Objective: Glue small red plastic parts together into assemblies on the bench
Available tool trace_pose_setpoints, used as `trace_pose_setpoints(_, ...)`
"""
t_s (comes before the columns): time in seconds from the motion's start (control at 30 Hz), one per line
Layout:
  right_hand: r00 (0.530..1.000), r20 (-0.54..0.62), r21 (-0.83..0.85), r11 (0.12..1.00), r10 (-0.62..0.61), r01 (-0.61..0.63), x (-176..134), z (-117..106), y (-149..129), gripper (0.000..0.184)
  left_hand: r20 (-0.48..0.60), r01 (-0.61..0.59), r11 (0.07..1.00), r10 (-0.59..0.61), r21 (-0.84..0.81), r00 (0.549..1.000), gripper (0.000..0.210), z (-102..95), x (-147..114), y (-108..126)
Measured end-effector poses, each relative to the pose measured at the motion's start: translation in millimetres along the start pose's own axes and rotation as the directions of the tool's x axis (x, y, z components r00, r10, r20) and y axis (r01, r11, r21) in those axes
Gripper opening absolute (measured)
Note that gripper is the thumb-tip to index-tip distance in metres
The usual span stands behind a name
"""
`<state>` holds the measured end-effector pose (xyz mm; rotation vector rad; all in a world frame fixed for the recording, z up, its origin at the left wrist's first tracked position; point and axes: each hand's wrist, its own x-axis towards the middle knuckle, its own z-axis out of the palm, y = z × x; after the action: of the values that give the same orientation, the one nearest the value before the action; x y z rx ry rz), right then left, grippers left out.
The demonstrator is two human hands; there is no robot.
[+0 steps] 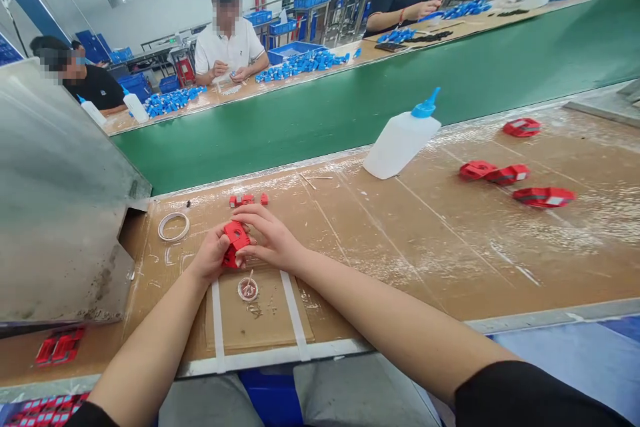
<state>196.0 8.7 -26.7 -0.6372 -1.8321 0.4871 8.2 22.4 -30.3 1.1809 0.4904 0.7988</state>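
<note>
A red plastic casing [237,235] with a round opening is held between my two hands above the cardboard-covered bench. My left hand [213,251] grips it from the left, thumb on its near face. On its right side, the fingers of my right hand [270,237] curl around it, and some fingertips are hidden behind it. Just below the hands stands a small round cup [248,289] of reddish-brown paste with a stick in it. Small dark pins [256,310] lie beside the cup. Beyond my hands are several small red pieces [245,200].
A tape roll [173,227] lies to the left, near a metal housing [60,193]. A white squeeze bottle [401,143] stands ahead, and red casings [544,197] lie at right. Across a green belt [325,117], co-workers sit near piles of blue parts [303,65].
</note>
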Motion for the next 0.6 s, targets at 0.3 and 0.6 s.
trace_pose_setpoints(0.3, 0.994, 0.023, -0.081, 0.99, -0.111, 0.112, -0.3, -9.2, 2.5, 0.066, -0.114, -0.124, 0.981, 0.142, 0.146, 0.983, 0.06, 9.6, -3.0, 0.7)
trace_pose_setpoints(0.6, 0.962, 0.14, -0.136, 0.958, -0.233, 0.251, -1.0, -11.5, 13.2, 0.045, -0.123, -0.094, 0.885, 0.167, 0.456, 0.978, 0.057, 1.6, 3.3, 11.5)
